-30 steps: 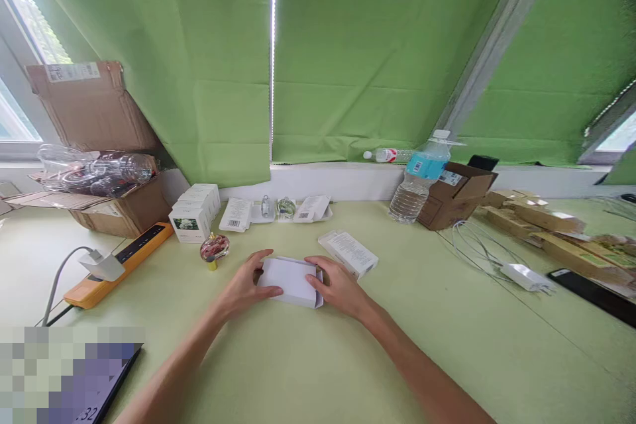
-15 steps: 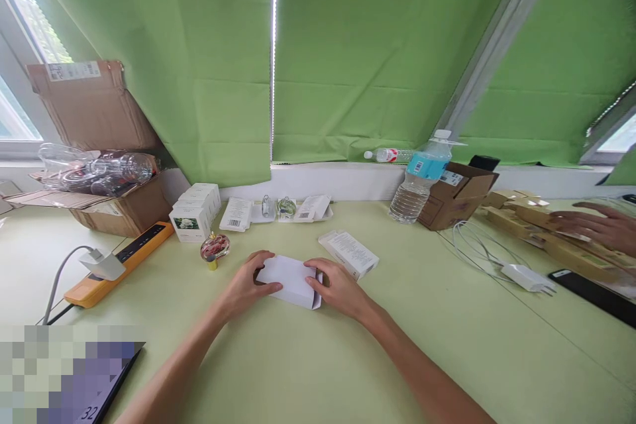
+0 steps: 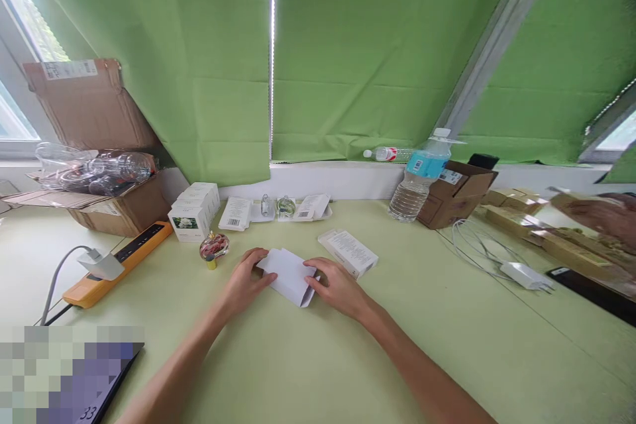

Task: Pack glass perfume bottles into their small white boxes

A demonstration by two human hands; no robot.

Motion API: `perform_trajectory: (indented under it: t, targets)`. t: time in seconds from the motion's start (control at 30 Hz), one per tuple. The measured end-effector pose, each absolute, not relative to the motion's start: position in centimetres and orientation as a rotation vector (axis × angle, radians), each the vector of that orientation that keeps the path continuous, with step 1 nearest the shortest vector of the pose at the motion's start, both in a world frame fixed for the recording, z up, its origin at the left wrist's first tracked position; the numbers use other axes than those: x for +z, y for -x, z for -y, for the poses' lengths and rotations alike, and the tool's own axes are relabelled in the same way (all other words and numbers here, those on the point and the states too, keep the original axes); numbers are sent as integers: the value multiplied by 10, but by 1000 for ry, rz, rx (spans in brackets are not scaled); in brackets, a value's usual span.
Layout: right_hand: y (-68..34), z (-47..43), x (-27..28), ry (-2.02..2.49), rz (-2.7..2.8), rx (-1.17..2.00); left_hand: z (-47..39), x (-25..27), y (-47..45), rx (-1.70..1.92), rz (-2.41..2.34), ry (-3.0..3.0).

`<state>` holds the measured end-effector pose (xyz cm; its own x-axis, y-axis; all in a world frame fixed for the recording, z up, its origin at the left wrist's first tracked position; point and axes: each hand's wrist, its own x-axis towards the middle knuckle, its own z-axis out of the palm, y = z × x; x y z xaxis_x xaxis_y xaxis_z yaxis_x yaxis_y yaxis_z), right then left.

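Note:
Between my two hands is a plain white paper box (image 3: 288, 275), tilted a little, with a flap sticking out at its near right edge. My left hand (image 3: 248, 281) grips its left end, thumb on the top face. On the right end, my right hand (image 3: 335, 285) holds it with thumb and fingers. Just behind my right hand lies a printed white carton (image 3: 349, 253). A round perfume bottle with reddish contents (image 3: 214, 246) stands left of my left hand, a gold cap (image 3: 211, 262) at its front.
White flower-print boxes (image 3: 191, 215) and opened cartons with small bottles (image 3: 285, 207) line the back. An orange power strip (image 3: 119, 265) lies left. To the right are a water bottle (image 3: 417, 179), a charger with cable (image 3: 527, 275), a black phone (image 3: 593, 295) and another person's blurred hand (image 3: 601, 215).
The white box has turned clockwise between my hands and looks flatter, its near edge shifted left. My left thumb has moved back a little. The other person's hand on the right has moved.

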<state>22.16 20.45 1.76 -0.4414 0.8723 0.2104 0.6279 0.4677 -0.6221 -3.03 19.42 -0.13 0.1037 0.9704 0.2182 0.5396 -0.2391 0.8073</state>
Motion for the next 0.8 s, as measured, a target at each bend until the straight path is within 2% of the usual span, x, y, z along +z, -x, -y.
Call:
perform_trajectory:
  t: [0.8]
  targets:
    - [-220,-200,21,1253,2268,601,-193,-6,31,1024,-1543,-1977]
